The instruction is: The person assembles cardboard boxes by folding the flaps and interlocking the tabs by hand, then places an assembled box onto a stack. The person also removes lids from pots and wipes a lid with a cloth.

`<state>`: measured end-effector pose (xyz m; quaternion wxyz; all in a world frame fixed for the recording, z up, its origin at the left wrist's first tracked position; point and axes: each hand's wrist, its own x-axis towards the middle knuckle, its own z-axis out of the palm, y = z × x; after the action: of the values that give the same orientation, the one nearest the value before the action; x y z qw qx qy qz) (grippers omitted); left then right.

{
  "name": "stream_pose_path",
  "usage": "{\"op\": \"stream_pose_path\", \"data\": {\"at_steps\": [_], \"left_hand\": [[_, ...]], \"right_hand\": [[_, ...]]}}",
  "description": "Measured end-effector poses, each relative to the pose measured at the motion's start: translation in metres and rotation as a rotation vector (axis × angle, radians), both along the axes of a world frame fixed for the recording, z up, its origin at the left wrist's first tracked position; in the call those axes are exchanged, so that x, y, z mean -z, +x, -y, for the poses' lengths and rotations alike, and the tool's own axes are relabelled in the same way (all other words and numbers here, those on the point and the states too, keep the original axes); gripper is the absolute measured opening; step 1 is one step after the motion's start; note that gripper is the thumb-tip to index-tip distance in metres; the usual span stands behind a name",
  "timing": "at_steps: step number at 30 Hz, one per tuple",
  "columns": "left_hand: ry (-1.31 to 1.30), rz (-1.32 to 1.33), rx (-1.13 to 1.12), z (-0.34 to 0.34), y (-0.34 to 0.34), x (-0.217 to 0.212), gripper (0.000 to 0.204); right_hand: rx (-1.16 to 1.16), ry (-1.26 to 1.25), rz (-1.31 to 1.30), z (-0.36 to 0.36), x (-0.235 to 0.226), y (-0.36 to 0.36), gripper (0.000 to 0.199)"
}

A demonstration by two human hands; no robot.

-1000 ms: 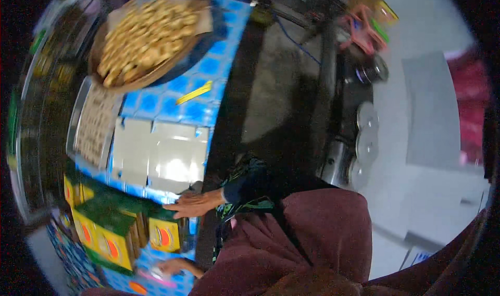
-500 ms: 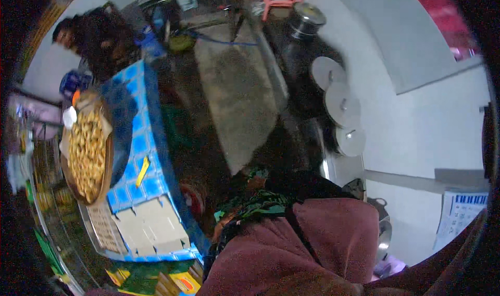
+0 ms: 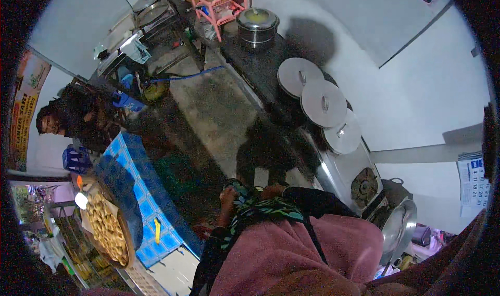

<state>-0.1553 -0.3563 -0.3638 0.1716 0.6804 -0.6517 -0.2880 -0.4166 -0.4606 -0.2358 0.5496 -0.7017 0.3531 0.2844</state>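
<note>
here's the green-patterned cloth (image 3: pixel 268 213), near the middle, just beyond the pink garment (image 3: pixel 299 238), best handled, i'd judge, with light, even pressure from both sides; the left hand (image 3: pixel 227 196) sits at its left edge and the right hand (image 3: pixel 272 191) at its far edge, but whether either grips it i can't tell! as for writing, a printed banner (image 3: pixel 28 111) hangs far left, a smaller numbered calendar (image 3: pixel 472 181) near right.

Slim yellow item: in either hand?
No, the slim yellow item lies on the blue tablecloth, away from the left hand and right hand.
</note>
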Motion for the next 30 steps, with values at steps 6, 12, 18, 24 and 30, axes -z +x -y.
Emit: {"op": "stream_pose_path", "data": {"at_steps": [6,12,18,24,30], "left_hand": [[0.420,-1.242,-0.574,0.086,0.020,-0.034,0.032],[0.329,-1.137,-0.761,0.205,0.095,-0.064,0.034],[0.350,-1.151,-0.973,0.227,0.154,-0.068,0.036],[0.496,-1.220,-1.113,0.209,0.182,-0.073,0.038],[0.438,-1.226,-1.141,0.274,0.173,-0.088,0.041]], "right_hand": [[0.027,0.025,-0.013,0.063,0.017,0.020,0.039],[0.044,-0.040,0.071,0.179,0.005,0.069,0.036],[0.509,-0.333,0.395,0.328,-0.022,0.082,0.034],[0.991,-1.029,0.148,0.522,-0.123,0.064,0.022],[1.011,-0.814,0.613,0.662,-0.108,0.057,0.016]]}}
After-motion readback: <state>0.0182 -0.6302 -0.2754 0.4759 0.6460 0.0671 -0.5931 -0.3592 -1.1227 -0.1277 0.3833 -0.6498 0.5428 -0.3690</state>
